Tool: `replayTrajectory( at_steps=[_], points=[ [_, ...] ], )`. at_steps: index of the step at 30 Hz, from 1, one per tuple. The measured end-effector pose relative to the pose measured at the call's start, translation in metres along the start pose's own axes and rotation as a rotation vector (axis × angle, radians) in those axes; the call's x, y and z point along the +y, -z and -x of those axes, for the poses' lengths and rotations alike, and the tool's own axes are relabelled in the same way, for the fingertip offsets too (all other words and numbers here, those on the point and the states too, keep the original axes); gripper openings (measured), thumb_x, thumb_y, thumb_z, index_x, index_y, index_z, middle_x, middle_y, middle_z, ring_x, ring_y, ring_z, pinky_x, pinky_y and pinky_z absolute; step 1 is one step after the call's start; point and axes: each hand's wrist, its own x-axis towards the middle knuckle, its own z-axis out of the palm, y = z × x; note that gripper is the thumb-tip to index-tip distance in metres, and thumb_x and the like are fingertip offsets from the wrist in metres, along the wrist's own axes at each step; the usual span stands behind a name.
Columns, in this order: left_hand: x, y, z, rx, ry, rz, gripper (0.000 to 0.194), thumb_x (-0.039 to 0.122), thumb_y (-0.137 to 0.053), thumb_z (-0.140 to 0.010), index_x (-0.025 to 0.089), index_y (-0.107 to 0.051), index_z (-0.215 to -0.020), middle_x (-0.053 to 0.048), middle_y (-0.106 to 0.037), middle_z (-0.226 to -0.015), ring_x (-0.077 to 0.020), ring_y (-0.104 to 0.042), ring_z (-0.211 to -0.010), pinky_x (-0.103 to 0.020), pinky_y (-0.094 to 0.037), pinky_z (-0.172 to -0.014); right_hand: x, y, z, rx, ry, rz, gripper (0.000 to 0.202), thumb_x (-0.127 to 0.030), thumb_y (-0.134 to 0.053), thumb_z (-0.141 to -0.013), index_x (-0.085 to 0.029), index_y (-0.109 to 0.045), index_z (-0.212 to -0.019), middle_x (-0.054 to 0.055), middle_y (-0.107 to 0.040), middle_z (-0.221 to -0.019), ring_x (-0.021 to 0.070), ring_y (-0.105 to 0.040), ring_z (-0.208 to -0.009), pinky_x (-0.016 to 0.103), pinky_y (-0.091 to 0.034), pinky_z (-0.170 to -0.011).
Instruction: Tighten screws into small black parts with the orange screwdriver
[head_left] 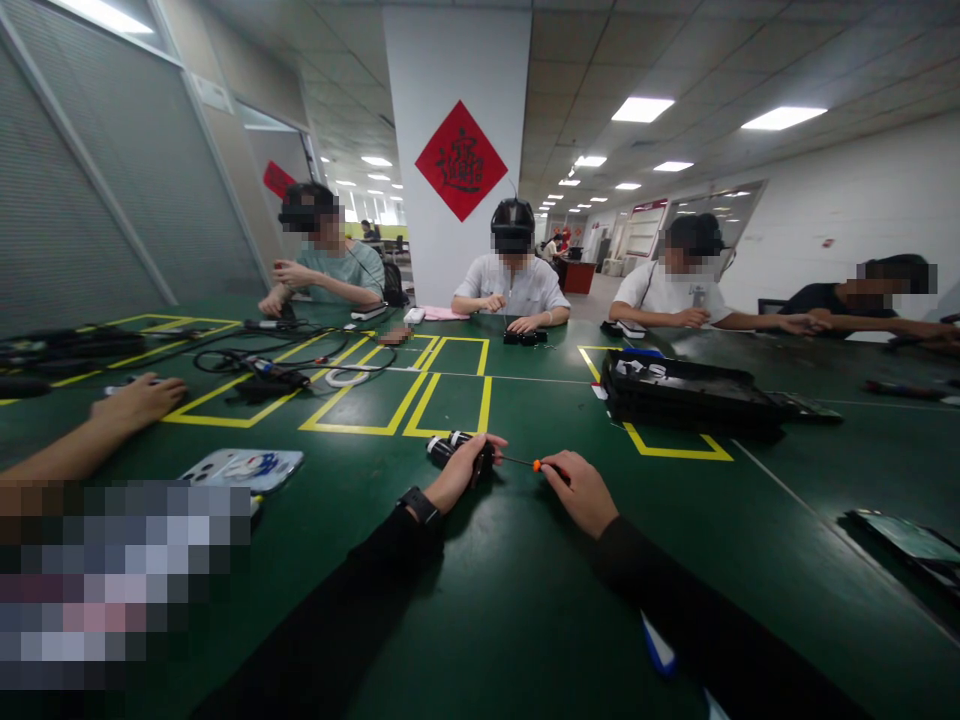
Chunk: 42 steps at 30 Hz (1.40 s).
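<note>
My left hand (pixel 452 482), with a dark band on its wrist, is closed around a black device (pixel 439 451). Two short black cylinders with white bands stick out from that device, rather like small binoculars; the rest is hidden by my fingers. Pinched in my right hand (pixel 586 494) is a screwdriver (pixel 537 466) with an orange collar and a thin metal shaft. Its shaft points left, toward the device in my left hand. Whether the tip touches the device cannot be made out. Both hands are just above the green table (pixel 517 590).
A black tray (pixel 682 385) holding small parts stands at the right. Cables (pixel 262 370) lie at the left, beyond a phone-like item (pixel 244 467) and another person's hand (pixel 150 398). A dark tablet-like thing (pixel 907 540) lies far right. Several people sit across the table.
</note>
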Motion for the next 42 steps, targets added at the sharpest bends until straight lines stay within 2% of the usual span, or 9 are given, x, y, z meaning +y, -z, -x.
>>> replayTrajectory(
  at_steps=[6,12,19,24,30,34,37,42],
  points=[
    [-0.001,0.001,-0.001,0.016,-0.013,0.023,0.042,0.045,-0.037,-0.082,0.012,-0.06,-0.093,-0.006,-0.062,-0.082,-0.0147,-0.058,-0.075,-0.026,-0.043,-0.073,0.0,-0.001,0.001,-0.05,-0.011,-0.048,0.024,-0.03,-0.037,-0.086,-0.021,-0.058,-0.093,0.003,-0.059,-0.089,0.0155,-0.053,-0.082,0.028,-0.039,-0.075],
    [-0.003,0.002,-0.002,0.017,-0.019,0.012,0.041,0.045,-0.037,-0.082,0.012,-0.061,-0.091,-0.006,-0.062,-0.08,-0.0151,-0.058,-0.075,-0.027,-0.043,-0.073,0.006,-0.006,0.001,-0.015,-0.006,-0.129,0.018,-0.028,-0.046,-0.081,-0.021,-0.058,-0.094,0.003,-0.059,-0.09,0.0159,-0.053,-0.084,0.03,-0.04,-0.078],
    [-0.003,0.002,-0.003,0.044,0.011,0.035,0.043,0.047,-0.037,-0.081,0.013,-0.061,-0.093,-0.007,-0.062,-0.084,-0.0152,-0.057,-0.074,-0.028,-0.043,-0.072,0.007,-0.009,0.001,0.003,-0.001,-0.184,0.026,-0.03,-0.045,-0.083,-0.02,-0.057,-0.103,0.005,-0.059,-0.099,0.0165,-0.053,-0.091,0.031,-0.039,-0.083],
    [0.0,0.0,0.0,0.011,-0.02,-0.041,0.044,0.045,-0.036,-0.082,0.011,-0.061,-0.092,-0.007,-0.061,-0.083,-0.0149,-0.055,-0.075,-0.026,-0.042,-0.072,0.007,-0.006,0.0,-0.027,-0.026,-0.136,0.027,-0.032,-0.04,-0.085,-0.02,-0.063,-0.092,0.005,-0.063,-0.09,0.018,-0.053,-0.086,0.033,-0.04,-0.078],
    [0.002,-0.001,0.002,0.049,-0.01,-0.121,0.044,0.048,-0.034,-0.082,0.013,-0.06,-0.085,-0.004,-0.06,-0.076,-0.0135,-0.054,-0.069,-0.025,-0.041,-0.064,0.005,-0.007,0.0,0.031,-0.008,-0.176,0.019,-0.03,-0.047,-0.081,-0.02,-0.061,-0.089,0.004,-0.06,-0.088,0.0159,-0.054,-0.084,0.03,-0.042,-0.077],
    [0.001,-0.003,0.001,0.052,-0.026,-0.079,0.042,0.048,-0.034,-0.081,0.013,-0.058,-0.084,-0.007,-0.061,-0.088,-0.0161,-0.057,-0.079,-0.028,-0.042,-0.073,0.006,-0.01,0.001,0.034,-0.022,-0.212,0.017,-0.029,-0.057,-0.074,-0.018,-0.06,-0.087,0.003,-0.058,-0.086,0.0146,-0.055,-0.078,0.028,-0.044,-0.073],
    [0.003,-0.005,0.001,0.049,-0.047,-0.062,0.041,0.047,-0.034,-0.082,0.013,-0.057,-0.085,-0.009,-0.06,-0.097,-0.0177,-0.057,-0.086,-0.031,-0.041,-0.081,0.008,-0.011,0.001,0.013,-0.031,-0.21,0.018,-0.029,-0.057,-0.073,-0.018,-0.06,-0.088,0.003,-0.059,-0.086,0.0145,-0.055,-0.078,0.028,-0.044,-0.073],
    [0.007,-0.007,0.004,0.013,-0.079,-0.11,0.039,0.046,-0.033,-0.083,0.015,-0.057,-0.085,-0.006,-0.062,-0.088,-0.0164,-0.056,-0.083,-0.031,-0.04,-0.083,0.01,-0.012,0.001,-0.043,-0.038,-0.106,0.023,-0.034,-0.053,-0.077,-0.019,-0.062,-0.092,0.005,-0.061,-0.088,0.017,-0.053,-0.083,0.031,-0.041,-0.076]
  ],
)
